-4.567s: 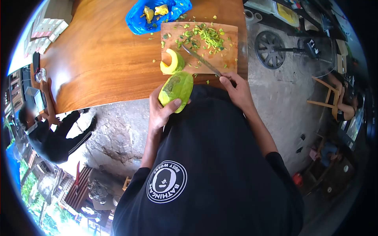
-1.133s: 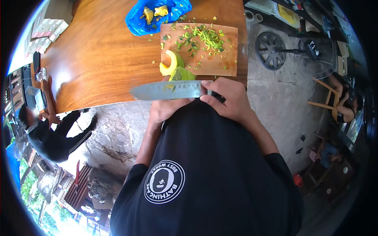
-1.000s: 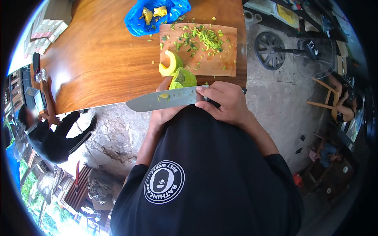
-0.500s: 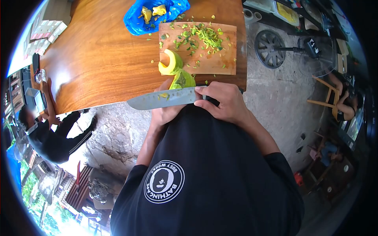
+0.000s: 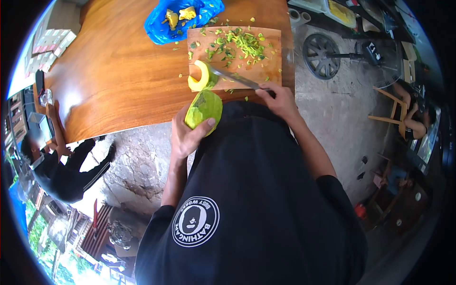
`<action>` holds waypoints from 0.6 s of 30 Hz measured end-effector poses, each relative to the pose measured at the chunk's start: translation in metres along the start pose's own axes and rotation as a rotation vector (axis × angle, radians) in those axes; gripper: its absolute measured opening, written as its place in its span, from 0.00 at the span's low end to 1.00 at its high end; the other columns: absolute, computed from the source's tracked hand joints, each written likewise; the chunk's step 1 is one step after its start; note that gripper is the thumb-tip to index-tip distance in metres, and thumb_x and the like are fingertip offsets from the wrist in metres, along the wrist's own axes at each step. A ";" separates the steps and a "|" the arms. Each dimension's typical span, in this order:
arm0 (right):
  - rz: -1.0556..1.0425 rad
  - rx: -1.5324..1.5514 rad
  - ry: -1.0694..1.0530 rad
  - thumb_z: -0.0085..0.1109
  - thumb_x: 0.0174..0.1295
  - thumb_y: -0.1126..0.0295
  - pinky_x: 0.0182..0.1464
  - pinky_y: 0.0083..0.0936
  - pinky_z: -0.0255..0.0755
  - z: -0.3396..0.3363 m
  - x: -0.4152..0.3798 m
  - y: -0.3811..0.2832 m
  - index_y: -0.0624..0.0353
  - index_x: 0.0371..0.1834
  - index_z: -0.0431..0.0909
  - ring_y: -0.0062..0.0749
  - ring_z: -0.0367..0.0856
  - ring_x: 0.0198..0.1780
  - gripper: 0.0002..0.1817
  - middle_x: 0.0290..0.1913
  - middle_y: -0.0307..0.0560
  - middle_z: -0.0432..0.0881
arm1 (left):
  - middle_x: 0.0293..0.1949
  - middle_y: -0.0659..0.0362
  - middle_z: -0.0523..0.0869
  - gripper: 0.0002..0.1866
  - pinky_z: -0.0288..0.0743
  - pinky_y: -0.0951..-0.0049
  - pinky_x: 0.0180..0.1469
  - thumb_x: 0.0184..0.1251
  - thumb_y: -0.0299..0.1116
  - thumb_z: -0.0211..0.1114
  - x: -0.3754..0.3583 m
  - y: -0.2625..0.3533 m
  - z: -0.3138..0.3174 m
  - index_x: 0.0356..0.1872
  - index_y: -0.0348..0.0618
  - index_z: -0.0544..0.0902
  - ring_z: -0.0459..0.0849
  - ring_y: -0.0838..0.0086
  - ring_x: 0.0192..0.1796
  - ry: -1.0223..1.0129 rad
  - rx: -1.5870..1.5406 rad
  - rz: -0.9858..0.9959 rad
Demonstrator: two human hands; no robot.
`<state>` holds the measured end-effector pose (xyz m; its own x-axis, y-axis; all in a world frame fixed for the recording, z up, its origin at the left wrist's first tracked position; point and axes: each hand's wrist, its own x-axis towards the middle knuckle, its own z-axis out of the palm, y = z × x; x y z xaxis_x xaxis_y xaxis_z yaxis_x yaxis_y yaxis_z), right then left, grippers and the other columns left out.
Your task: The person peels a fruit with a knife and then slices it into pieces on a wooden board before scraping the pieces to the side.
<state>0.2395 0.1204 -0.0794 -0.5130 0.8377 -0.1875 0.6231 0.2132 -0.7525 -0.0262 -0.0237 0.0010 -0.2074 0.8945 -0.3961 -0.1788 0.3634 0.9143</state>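
My left hand (image 5: 184, 135) grips a piece of squash (image 5: 204, 112), mostly peeled to yellow-green with a dark patch of rind left on top. In my right hand (image 5: 279, 99) is a large knife (image 5: 236, 78), its blade seen nearly edge-on and reaching left over the cutting board (image 5: 266, 39). The blade tip comes close to a curved, hollow squash piece (image 5: 211, 80) at the board's near left corner. Thin green and yellow peelings (image 5: 248, 45) are scattered across the board.
A blue plastic bag (image 5: 156, 29) holding yellow chunks lies behind the board on the wooden table (image 5: 109, 71). Boxes (image 5: 59, 31) are stacked at far left. One person (image 5: 66, 175) sits at left, others at right. A fan (image 5: 375, 59) stands on the right.
The knife has swung from lying across the front of the squash piece to pointing over the board. The held piece is now raised nearer my body, its face in plain view.
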 end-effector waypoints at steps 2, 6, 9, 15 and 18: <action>0.148 0.053 -0.034 0.67 0.69 0.51 0.48 0.34 0.82 -0.002 0.003 0.014 0.60 0.49 0.88 0.44 0.92 0.46 0.21 0.42 0.51 0.92 | 0.44 0.54 0.90 0.24 0.81 0.72 0.49 0.64 0.33 0.75 0.004 -0.003 -0.005 0.56 0.27 0.82 0.87 0.75 0.44 0.054 -0.004 -0.019; 0.024 0.181 -0.023 0.69 0.69 0.57 0.47 0.32 0.82 -0.019 0.001 -0.033 0.61 0.49 0.88 0.42 0.92 0.43 0.17 0.41 0.51 0.92 | 0.45 0.53 0.89 0.25 0.80 0.71 0.53 0.63 0.33 0.75 0.009 -0.005 -0.005 0.58 0.27 0.81 0.86 0.73 0.47 -0.037 -0.077 -0.083; -0.203 0.221 -0.043 0.72 0.66 0.60 0.44 0.32 0.81 -0.021 -0.002 -0.075 0.59 0.48 0.88 0.41 0.90 0.40 0.15 0.40 0.49 0.90 | 0.47 0.53 0.90 0.24 0.81 0.69 0.53 0.60 0.33 0.74 0.005 -0.008 -0.003 0.56 0.30 0.82 0.87 0.72 0.48 -0.062 -0.041 -0.028; -0.516 0.103 -0.105 0.74 0.63 0.57 0.35 0.36 0.78 -0.023 -0.004 -0.112 0.55 0.45 0.87 0.42 0.85 0.31 0.15 0.29 0.44 0.82 | 0.48 0.53 0.91 0.24 0.82 0.68 0.52 0.57 0.32 0.76 0.008 0.001 0.008 0.55 0.36 0.84 0.89 0.70 0.48 -0.068 0.100 0.025; -0.512 0.097 -0.121 0.73 0.63 0.56 0.34 0.37 0.77 -0.025 -0.005 -0.116 0.55 0.45 0.87 0.42 0.84 0.30 0.16 0.28 0.44 0.81 | 0.48 0.53 0.91 0.24 0.83 0.68 0.51 0.57 0.31 0.76 0.009 -0.001 0.005 0.56 0.38 0.84 0.90 0.69 0.47 -0.087 0.167 0.071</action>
<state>0.1842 0.1041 0.0244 -0.8050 0.5735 0.1516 0.2207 0.5267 -0.8209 -0.0227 -0.0147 -0.0030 -0.1282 0.9361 -0.3276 -0.0030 0.3299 0.9440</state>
